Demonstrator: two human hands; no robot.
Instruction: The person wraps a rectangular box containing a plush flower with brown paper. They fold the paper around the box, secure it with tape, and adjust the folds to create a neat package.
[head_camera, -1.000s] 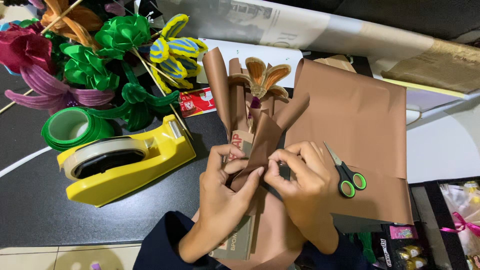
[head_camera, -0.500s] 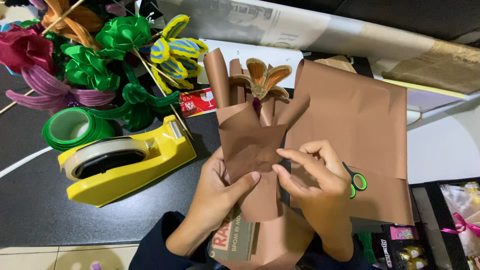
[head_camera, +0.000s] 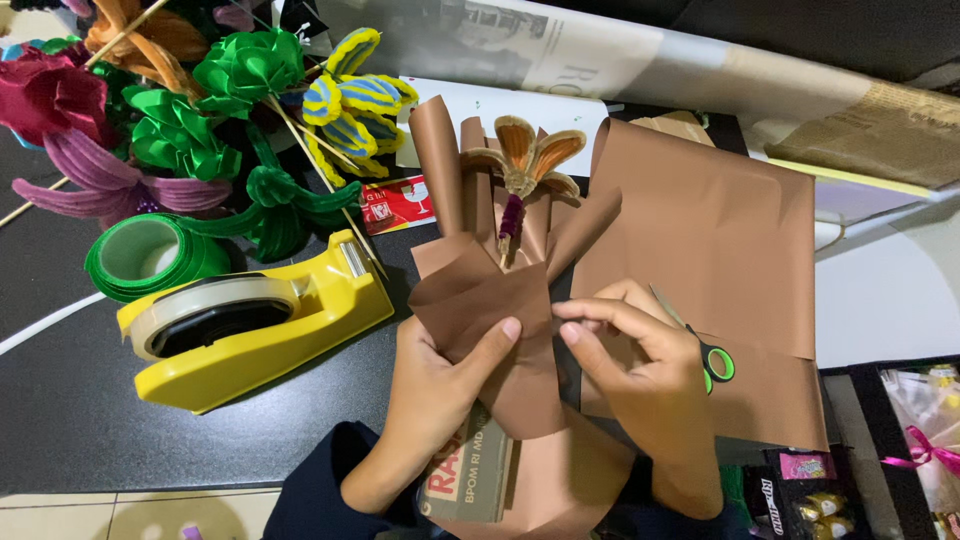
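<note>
I see the bouquet (head_camera: 505, 300) lying mid-table, its long axis running away from me, the fuzzy orange flower (head_camera: 528, 160) pointing to the far edge. My left hand (head_camera: 440, 385) clamps the matte brown wrap's crinkled fold under the thumb; my right hand (head_camera: 640, 370) pinches its edge. Green-handled scissors (head_camera: 705, 350) lie on flat brown paper (head_camera: 710, 230).

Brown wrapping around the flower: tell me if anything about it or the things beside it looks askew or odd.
Nothing is damaged or spilled. The brown wrapping sits uneven, its flaps jutting at different angles around the orange flower, with the left hand pinching a fold and the right hand beside it. The scissors lie partly under the right hand.
</note>
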